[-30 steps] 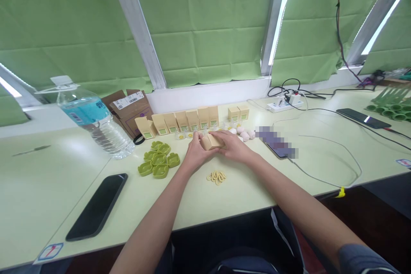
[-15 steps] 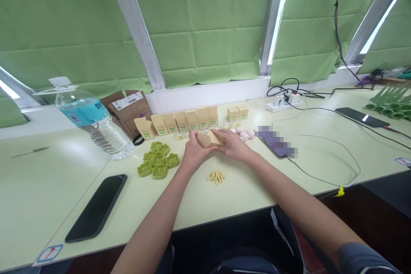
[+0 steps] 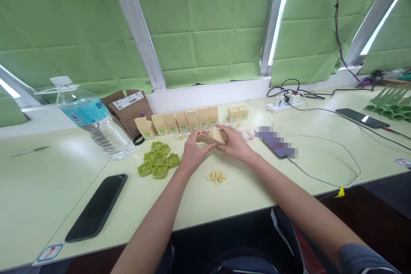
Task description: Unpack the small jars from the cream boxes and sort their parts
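Both of my hands grip one small tan carton above the counter.

My left hand (image 3: 192, 154) and right hand (image 3: 235, 145) each clasp the tan carton (image 3: 213, 136), held tilted just off the pale green counter (image 3: 263, 180), in front of the row of upright cartons (image 3: 186, 120). I note green moulded trays (image 3: 158, 160) left of my left hand, rubber bands (image 3: 216, 177) just nearer than my hands, and a black phone (image 3: 97, 207) well apart at lower left.

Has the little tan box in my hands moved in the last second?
Yes. The tan box, held by both hands, has lifted and tilted toward the row of boxes.
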Tool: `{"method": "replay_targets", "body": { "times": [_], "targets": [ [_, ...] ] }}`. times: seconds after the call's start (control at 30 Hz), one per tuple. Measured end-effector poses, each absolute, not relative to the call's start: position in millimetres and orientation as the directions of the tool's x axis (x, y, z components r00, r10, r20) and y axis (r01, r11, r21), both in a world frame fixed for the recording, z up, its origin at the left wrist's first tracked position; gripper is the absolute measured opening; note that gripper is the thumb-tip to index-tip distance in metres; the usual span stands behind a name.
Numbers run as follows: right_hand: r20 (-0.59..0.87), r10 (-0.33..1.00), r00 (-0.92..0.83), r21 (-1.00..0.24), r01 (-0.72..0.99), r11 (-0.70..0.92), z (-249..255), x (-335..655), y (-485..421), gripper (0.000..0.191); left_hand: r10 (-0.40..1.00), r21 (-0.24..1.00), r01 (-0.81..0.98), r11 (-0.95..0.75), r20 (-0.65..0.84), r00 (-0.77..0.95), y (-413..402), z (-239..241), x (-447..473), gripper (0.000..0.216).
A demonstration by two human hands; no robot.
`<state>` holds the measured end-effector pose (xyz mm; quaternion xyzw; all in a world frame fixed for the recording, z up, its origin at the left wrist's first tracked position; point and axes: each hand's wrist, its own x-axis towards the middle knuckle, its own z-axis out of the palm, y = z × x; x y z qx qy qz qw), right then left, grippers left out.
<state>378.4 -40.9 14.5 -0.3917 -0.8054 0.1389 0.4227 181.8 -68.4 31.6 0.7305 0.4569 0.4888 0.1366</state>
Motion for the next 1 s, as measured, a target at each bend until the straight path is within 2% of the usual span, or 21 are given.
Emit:
{"method": "replay_targets", "body": {
  "times": [0.1, 0.2, 0.4, 0.53, 0.73, 1.0],
  "targets": [
    [0.563, 0.769, -0.303, -0.564, 0.539, 0.626, 15.1, 378.7, -42.0, 0.074, 0.762, 0.619, 0.500, -0.605, 0.633, 0.139, -71.9, 33.5, 183.4, 0.029],
    [0.556, 0.775, -0.301, -0.566, 0.545, 0.618, 17.8, 378.4, -45.2, 0.075, 0.752, 0.627, 0.466, -0.624, 0.644, 0.141, -75.1, 34.9, 184.6, 0.029],
    [0.561, 0.750, -0.351, -0.558, 0.509, 0.656, 20.1, 376.9, -47.5, 0.060, 0.823, 0.741, 0.384, -0.550, 0.558, 0.103, -72.8, 32.6, 182.6, 0.058],
    [0.567, 0.724, -0.392, -0.569, 0.450, 0.689, 17.3, 376.2, -45.0, 0.059, 0.866, 0.779, 0.387, -0.494, 0.482, 0.136, -70.6, 30.8, 181.1, 0.071],
    [0.578, 0.686, -0.443, -0.571, 0.381, 0.727, 16.8, 375.9, -44.7, 0.063, 0.873, 0.764, 0.422, -0.488, 0.421, 0.248, -73.9, 32.2, 180.5, 0.066],
    [0.589, 0.653, -0.476, -0.556, 0.348, 0.755, 20.3, 374.4, -47.8, 0.055, 0.868, 0.777, 0.389, -0.495, 0.417, 0.271, -72.0, 31.1, 180.5, 0.055]
  ]
}}
